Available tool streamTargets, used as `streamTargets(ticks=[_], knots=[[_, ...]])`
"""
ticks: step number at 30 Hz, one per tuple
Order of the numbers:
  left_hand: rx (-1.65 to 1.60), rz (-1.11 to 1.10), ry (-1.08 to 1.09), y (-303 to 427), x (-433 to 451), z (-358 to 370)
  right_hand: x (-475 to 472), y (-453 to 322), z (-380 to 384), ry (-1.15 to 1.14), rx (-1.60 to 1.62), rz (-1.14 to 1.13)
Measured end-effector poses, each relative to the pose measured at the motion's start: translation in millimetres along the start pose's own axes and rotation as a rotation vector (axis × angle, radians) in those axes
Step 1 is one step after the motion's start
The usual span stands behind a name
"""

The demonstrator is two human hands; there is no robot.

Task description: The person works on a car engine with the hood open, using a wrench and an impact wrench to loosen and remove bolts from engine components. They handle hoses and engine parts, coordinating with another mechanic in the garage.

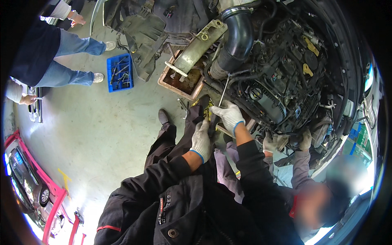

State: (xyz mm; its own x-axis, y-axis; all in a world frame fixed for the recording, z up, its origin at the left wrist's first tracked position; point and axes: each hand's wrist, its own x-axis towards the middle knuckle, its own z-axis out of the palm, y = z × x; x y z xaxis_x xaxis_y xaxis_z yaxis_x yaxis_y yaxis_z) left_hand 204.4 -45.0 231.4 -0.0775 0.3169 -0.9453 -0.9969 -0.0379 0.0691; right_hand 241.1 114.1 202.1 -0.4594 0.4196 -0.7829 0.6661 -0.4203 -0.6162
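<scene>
My right hand (229,115), in a white knit glove with a blue cuff, grips a tool with a long thin metal shaft (224,91). The shaft points up to the hoses at the engine's near edge, and its tip is hard to make out. My left hand (201,141), gloved alike, closes on the dark handle (212,125) just below. Whether handle and shaft are one piece is partly hidden by my fingers. A black-and-yellow thing (208,107) shows behind my hands, too unclear to name. Beyond the tip rises a black corrugated air intake hose (238,36) with a metal clamp.
A co-worker's gloved hands (270,143) work at the engine's (272,104) lower edge. Below the bay are a stained plastic tub (180,87) and a metal beam (196,50). A blue tool tray (120,73) and removed black panels (142,43) lie on the floor, near another person's legs (67,73).
</scene>
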Motion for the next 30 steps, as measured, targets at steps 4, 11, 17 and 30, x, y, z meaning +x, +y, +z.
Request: streamTargets(ticks=[4, 11, 17, 30], knots=[[0.177, 0.271, 0.094, -10, -8, 11, 8, 15, 5, 0.027, 0.033, -0.036], [-0.009, -0.188, -0.006, 9, 1, -3, 5, 9, -1, -0.048, -0.028, -0.086], [0.148, 0.283, 0.024, -16, 5, 0, 6, 4, 14, 0.150, -0.361, -0.054], [-0.013, 0.077, -0.041, -16, 16, -11, -6, -1, 20, 0.028, 0.140, -0.075]])
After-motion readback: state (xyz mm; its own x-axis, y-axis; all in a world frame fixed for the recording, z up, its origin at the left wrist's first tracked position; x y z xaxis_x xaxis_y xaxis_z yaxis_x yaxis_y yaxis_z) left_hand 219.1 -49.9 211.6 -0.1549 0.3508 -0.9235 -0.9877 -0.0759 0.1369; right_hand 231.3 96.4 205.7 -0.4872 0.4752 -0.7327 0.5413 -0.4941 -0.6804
